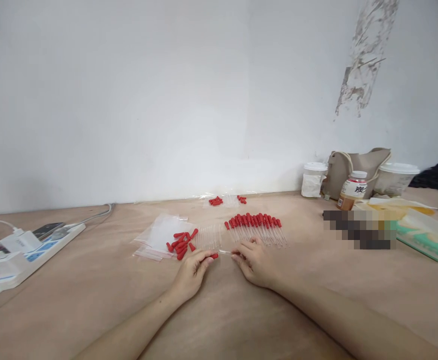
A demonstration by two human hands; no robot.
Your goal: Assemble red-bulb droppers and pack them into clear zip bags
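Observation:
Between thumb and fingers, my left hand [191, 274] pinches a red rubber dropper bulb [214, 256]. My right hand [255, 262] grips a thin clear glass dropper tube [224, 252], its end pointing at the bulb with a small gap between them. Just beyond my left hand lies a pile of loose red bulbs [181, 242]. Bare glass tubes [209, 235] lie in a row beside the pile. Past my right hand is a row of droppers [254, 222] with red bulbs on their glass tubes.
Clear plastic bags [160, 235] lie left of the bulbs. More bagged red bulbs [215, 201] sit by the wall. A power strip [34, 257] with chargers stands at left. Lidded cups, a bottle [352, 191], a bag [337, 175] and a green-and-white packet [427, 235] are at right.

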